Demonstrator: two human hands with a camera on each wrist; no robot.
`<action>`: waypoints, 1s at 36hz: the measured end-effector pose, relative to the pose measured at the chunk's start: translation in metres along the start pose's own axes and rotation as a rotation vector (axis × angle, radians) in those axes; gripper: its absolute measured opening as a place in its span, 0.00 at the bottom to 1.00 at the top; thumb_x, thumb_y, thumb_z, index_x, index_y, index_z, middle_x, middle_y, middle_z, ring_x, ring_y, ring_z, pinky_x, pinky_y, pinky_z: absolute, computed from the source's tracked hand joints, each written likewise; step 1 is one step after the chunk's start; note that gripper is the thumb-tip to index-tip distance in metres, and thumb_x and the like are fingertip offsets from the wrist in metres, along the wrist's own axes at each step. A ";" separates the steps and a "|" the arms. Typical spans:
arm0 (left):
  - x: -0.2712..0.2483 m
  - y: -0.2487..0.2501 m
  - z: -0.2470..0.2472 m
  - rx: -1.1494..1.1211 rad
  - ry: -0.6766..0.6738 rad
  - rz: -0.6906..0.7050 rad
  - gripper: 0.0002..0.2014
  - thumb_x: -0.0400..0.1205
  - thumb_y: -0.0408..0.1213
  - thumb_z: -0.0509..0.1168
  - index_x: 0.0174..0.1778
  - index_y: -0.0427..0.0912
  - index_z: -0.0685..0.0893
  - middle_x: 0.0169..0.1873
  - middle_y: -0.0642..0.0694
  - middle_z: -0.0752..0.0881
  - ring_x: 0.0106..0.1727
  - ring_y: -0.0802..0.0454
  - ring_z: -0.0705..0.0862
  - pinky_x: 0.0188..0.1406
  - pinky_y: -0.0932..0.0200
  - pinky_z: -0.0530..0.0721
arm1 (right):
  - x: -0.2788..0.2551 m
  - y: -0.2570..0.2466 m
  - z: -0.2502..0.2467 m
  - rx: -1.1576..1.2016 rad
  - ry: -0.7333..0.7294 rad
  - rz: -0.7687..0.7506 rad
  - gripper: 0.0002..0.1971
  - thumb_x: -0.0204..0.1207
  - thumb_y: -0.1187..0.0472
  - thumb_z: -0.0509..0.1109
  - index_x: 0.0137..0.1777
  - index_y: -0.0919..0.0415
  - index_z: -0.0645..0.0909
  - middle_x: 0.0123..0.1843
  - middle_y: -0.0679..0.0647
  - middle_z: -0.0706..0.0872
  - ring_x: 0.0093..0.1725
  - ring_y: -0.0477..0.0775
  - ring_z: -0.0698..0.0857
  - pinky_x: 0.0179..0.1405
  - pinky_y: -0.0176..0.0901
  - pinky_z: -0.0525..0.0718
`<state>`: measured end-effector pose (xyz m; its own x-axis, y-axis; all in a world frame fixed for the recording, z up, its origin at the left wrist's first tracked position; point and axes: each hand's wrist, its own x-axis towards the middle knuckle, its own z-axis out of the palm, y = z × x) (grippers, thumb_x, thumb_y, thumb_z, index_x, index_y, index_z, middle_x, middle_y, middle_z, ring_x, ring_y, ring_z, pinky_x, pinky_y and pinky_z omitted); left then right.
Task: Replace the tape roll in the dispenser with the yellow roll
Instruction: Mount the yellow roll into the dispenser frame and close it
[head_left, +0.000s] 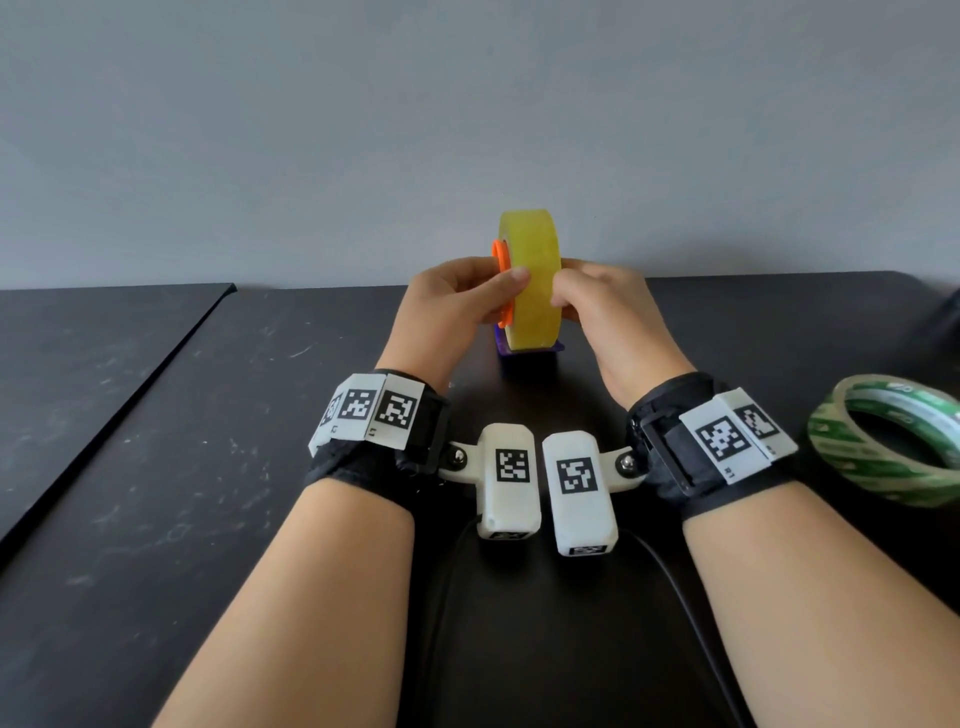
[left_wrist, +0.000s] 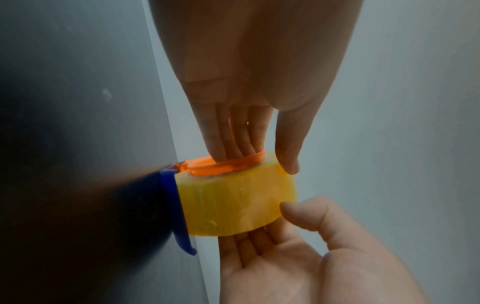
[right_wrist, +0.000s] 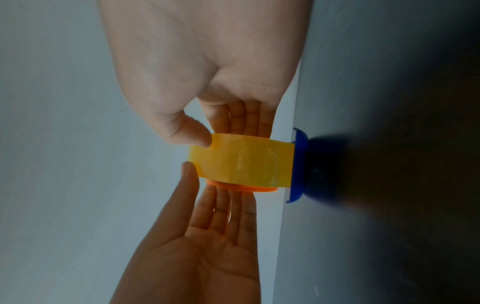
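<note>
The yellow roll (head_left: 535, 291) stands on edge over the blue dispenser base (head_left: 530, 356) at the table's far side. An orange hub (head_left: 500, 280) sits in its left face. My left hand (head_left: 496, 293) holds that side: fingers press the orange hub (left_wrist: 207, 167) and the thumb lies on the tread. My right hand (head_left: 566, 291) grips the other side, thumb on the yellow roll (right_wrist: 241, 162), fingers flat behind the right face. In the wrist views the roll's lower rim meets the blue base (left_wrist: 174, 201). The roll hides the rest of the dispenser.
A green-and-white tape roll (head_left: 893, 441) lies flat on the black table (head_left: 156, 467) to the right of my right wrist. A grey wall (head_left: 467, 104) rises just behind the dispenser. A seam between table panels runs along the left.
</note>
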<state>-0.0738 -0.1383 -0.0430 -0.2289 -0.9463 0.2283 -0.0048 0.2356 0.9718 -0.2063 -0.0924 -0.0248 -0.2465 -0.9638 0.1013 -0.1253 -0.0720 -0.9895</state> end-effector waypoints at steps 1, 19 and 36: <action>0.000 0.000 0.000 -0.001 0.001 -0.002 0.15 0.80 0.39 0.71 0.58 0.33 0.88 0.50 0.37 0.92 0.48 0.47 0.90 0.56 0.55 0.88 | 0.001 0.001 0.000 -0.013 0.008 -0.002 0.05 0.66 0.65 0.63 0.33 0.64 0.70 0.37 0.61 0.70 0.39 0.54 0.71 0.39 0.46 0.70; -0.003 0.004 -0.005 0.007 -0.040 -0.058 0.16 0.72 0.23 0.72 0.56 0.36 0.87 0.49 0.36 0.91 0.48 0.47 0.90 0.61 0.52 0.86 | 0.007 0.006 -0.001 0.028 -0.003 -0.008 0.26 0.67 0.52 0.69 0.53 0.77 0.82 0.59 0.74 0.84 0.46 0.58 0.83 0.63 0.60 0.81; -0.005 0.008 -0.001 -0.043 0.062 -0.053 0.09 0.78 0.33 0.72 0.52 0.34 0.90 0.44 0.37 0.92 0.44 0.47 0.90 0.55 0.51 0.89 | 0.006 0.006 -0.001 -0.017 -0.071 -0.009 0.21 0.63 0.58 0.63 0.44 0.81 0.76 0.40 0.61 0.78 0.42 0.55 0.79 0.48 0.49 0.76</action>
<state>-0.0715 -0.1323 -0.0362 -0.1684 -0.9695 0.1782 0.0264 0.1763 0.9840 -0.2095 -0.0984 -0.0298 -0.1769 -0.9789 0.1024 -0.1439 -0.0772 -0.9866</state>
